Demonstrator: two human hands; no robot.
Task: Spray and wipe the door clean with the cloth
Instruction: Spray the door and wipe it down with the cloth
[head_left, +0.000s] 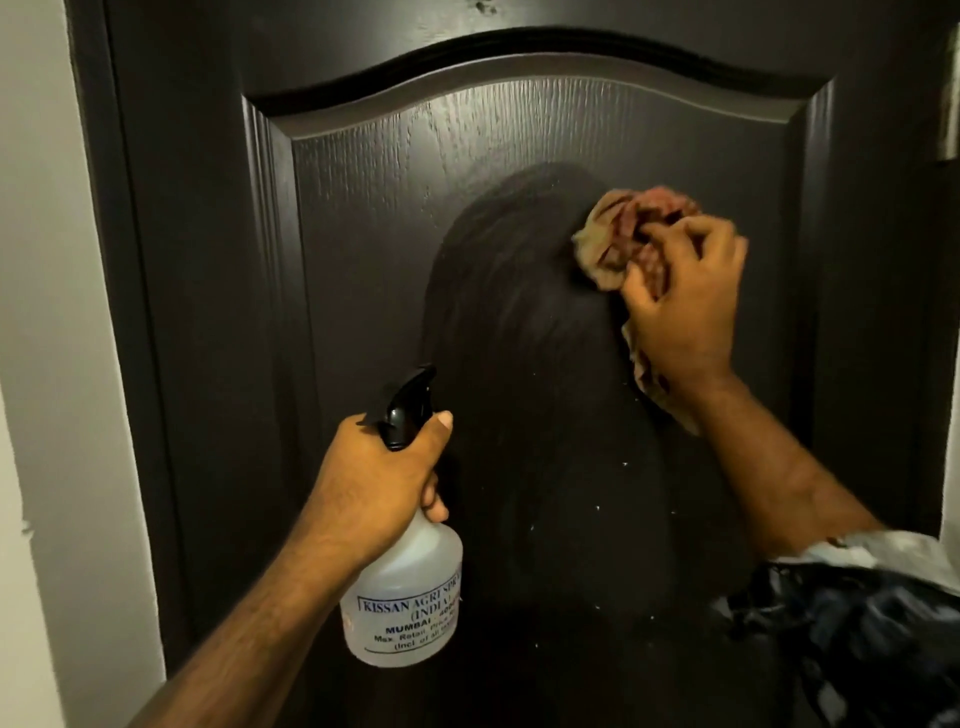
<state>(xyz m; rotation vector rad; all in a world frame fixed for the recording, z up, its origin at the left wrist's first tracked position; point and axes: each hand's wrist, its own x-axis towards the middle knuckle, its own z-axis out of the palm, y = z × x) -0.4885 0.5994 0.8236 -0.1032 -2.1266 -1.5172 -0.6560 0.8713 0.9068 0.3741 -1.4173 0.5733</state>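
Observation:
A dark brown panelled door (374, 218) fills the view. My right hand (685, 306) presses a crumpled red and tan cloth (623, 234) flat against the right of the arched panel. A darker wet patch with small droplets spreads down the panel's middle, left of the cloth. My left hand (379, 483) grips the neck of a clear spray bottle (405, 597) with a black trigger head, held upright in front of the lower left of the panel, nozzle towards the door.
A white wall (47, 364) borders the door frame on the left. A strip of light wall and frame edge shows at the far right. My patterned right sleeve (857, 623) fills the lower right corner.

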